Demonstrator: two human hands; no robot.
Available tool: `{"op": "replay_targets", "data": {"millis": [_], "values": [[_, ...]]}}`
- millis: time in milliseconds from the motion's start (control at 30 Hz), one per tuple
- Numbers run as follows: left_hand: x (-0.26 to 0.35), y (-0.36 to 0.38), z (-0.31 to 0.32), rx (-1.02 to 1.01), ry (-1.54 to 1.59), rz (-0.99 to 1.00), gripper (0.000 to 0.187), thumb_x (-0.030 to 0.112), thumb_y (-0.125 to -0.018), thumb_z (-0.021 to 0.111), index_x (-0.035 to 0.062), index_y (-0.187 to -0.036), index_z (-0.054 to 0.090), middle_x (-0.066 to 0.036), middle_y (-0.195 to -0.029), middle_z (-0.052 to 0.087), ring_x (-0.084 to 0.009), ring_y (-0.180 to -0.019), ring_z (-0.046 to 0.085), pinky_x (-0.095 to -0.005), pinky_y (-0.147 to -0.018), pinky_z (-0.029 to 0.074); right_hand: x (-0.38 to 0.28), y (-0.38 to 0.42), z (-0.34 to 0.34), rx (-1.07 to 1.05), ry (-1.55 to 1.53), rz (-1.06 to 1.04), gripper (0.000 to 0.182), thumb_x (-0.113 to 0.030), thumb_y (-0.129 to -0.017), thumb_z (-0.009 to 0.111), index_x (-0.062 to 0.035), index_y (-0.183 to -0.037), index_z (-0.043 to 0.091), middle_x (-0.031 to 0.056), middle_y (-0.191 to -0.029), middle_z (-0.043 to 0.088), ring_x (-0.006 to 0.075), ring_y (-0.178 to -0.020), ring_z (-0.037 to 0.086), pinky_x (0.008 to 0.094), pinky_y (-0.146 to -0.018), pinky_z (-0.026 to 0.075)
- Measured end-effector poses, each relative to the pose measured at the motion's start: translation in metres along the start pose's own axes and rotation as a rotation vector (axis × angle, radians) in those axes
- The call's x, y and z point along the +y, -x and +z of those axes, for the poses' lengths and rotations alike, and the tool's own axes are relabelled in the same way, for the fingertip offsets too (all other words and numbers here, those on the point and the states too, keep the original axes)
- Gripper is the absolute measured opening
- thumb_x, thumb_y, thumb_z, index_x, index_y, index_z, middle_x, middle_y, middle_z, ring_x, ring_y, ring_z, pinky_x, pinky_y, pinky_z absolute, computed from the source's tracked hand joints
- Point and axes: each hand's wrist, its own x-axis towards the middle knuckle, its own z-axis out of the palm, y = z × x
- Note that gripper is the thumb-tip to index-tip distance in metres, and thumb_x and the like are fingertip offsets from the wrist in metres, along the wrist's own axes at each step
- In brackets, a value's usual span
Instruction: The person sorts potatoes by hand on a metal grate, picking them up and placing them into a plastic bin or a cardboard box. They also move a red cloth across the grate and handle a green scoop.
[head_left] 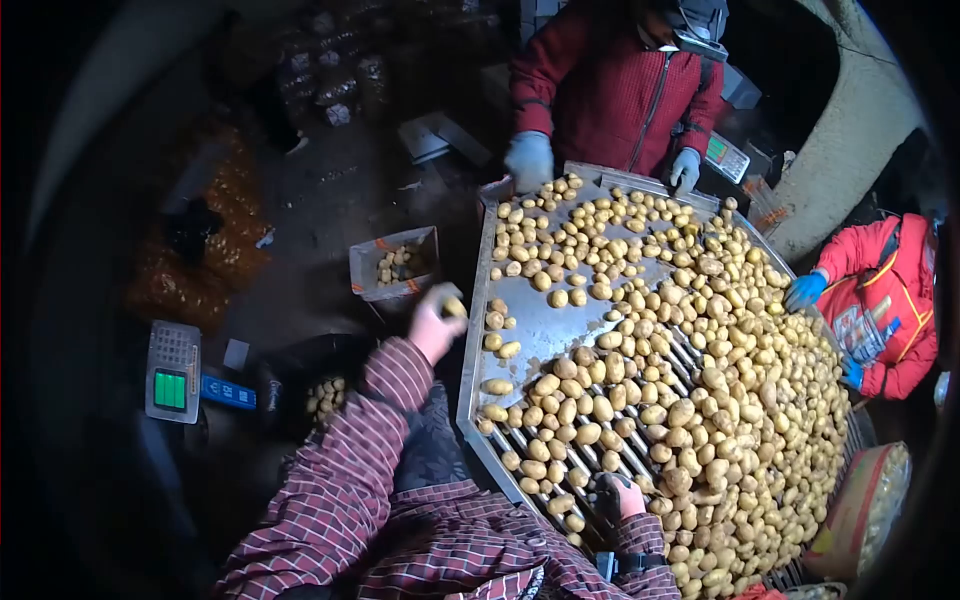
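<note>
My left hand (436, 328) is raised beside the left edge of the sorting table, closed around a potato (454, 307). On the slatted part near me is my right hand (626, 496), among loose potatoes (586, 434). Its fingers look dark and run into the shadow between the bars, so I cannot tell what they hold. A large heap of potatoes (740, 400) covers the right side of the metal table (545, 345). Smaller potatoes lie scattered over its flat far part.
Below my left hand stands a box (392, 292) with some potatoes inside. A scale (172, 372) with a lit green display is at left. Two gloved people, one in a dark red jacket (630, 95) and one in bright red (895, 300), stand around the table. A full sack (865, 510) leans at right.
</note>
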Motion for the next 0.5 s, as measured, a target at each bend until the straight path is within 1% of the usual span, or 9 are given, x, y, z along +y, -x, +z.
{"op": "replay_targets", "data": {"millis": [33,67,167,200,267,300,367,400,500], "values": [[0.004,-0.013,-0.018,0.148,0.065,-0.036,0.078,0.018,-0.062,0.078,0.0033,-0.13,0.043,-0.023,-0.129,0.046,-0.0367,-0.116,0.049,-0.0404,-0.099,0.04,0.001,-0.002,0.001,0.018,0.0,-0.043,0.026,-0.016,-0.068,0.073,-0.0103,-0.092,0.062,0.0084,-0.084,0.066,0.0295,-0.082,0.064,0.0366,-0.074,0.052],[0.02,-0.021,-0.036,0.206,-0.133,-0.106,0.078,0.015,-0.066,0.076,0.0041,-0.134,0.039,-0.023,-0.129,0.046,-0.0366,-0.117,0.048,-0.0394,-0.099,0.04,0.007,-0.003,0.004,0.037,0.007,-0.074,0.026,-0.016,-0.069,0.072,-0.0104,-0.092,0.062,0.0087,-0.084,0.066,0.0297,-0.082,0.064,0.0368,-0.074,0.052],[0.019,-0.034,-0.031,0.248,-0.466,-0.119,0.07,0.013,-0.073,0.07,0.0042,-0.135,0.037,-0.023,-0.128,0.045,-0.0377,-0.118,0.046,-0.0394,-0.097,0.041,0.049,0.001,0.025,0.05,-0.081,0.021,0.027,-0.021,-0.07,0.071,-0.0107,-0.094,0.063,0.0108,-0.085,0.065,0.0306,-0.083,0.063,0.037,-0.073,0.051],[0.035,-0.025,-0.012,0.202,-0.38,0.106,0.058,0.014,-0.075,0.067,0.0043,-0.128,0.045,-0.021,-0.12,0.051,-0.0368,-0.111,0.051,-0.0399,-0.094,0.043,0.062,0.003,0.034,0.048,-0.13,0.08,0.028,-0.023,-0.071,0.07,-0.0108,-0.095,0.064,0.0118,-0.085,0.065,0.031,-0.083,0.063,0.037,-0.072,0.051],[0.077,-0.005,0.042,-0.069,-0.055,0.196,0.039,0.013,-0.077,0.063,0.0068,-0.115,0.057,-0.014,-0.104,0.061,-0.0319,-0.098,0.059,-0.039,-0.089,0.046,0.016,-0.007,0.008,-0.045,0.159,0.023,0.028,-0.023,-0.07,0.07,-0.0109,-0.094,0.064,0.0108,-0.085,0.065,0.0304,-0.082,0.063,0.0365,-0.072,0.051],[0.078,0.006,0.076,-0.23,-0.027,0.19,0.045,0.014,-0.077,0.063,0.0066,-0.12,0.054,-0.016,-0.115,0.058,-0.0304,-0.106,0.056,-0.0375,-0.094,0.043,-0.003,-0.01,0.0,-0.096,0.219,0.07,0.027,-0.022,-0.07,0.07,-0.011,-0.093,0.064,0.0102,-0.084,0.065,0.03,-0.082,0.063,0.0363,-0.072,0.051],[0.07,0.022,0.145,-0.402,-0.298,0.302,0.061,0.027,-0.078,0.065,0.0067,-0.131,0.043,-0.016,-0.137,0.042,-0.0336,-0.123,0.042,-0.0412,-0.104,0.034,-0.018,-0.008,-0.006,-0.092,0.239,0.107,0.027,-0.023,-0.073,0.069,-0.0099,-0.097,0.066,0.0074,-0.088,0.067,0.0229,-0.081,0.064,0.0319,-0.074,0.051],[0.066,0.038,0.174,-0.47,-0.54,0.255,0.063,0.031,-0.078,0.065,0.0086,-0.132,0.043,-0.015,-0.14,0.037,-0.0346,-0.124,0.041,-0.0447,-0.103,0.035,-0.001,-0.002,0.006,-0.037,-0.026,0.223,0.028,-0.024,-0.076,0.068,-0.0092,-0.1,0.067,0.0063,-0.091,0.068,0.0189,-0.082,0.064,0.0308,-0.075,0.051],[0.1,0.069,0.18,-0.538,-0.644,0.139,0.063,0.022,-0.073,0.068,0.0136,-0.131,0.046,-0.018,-0.135,0.04,-0.0347,-0.118,0.044,-0.0442,-0.101,0.038,-0.015,-0.006,-0.012,-0.153,-0.095,0.35,0.031,-0.028,-0.081,0.063,-0.0087,-0.105,0.067,0.0086,-0.095,0.068,0.0176,-0.086,0.064,0.0308,-0.079,0.05]]}}
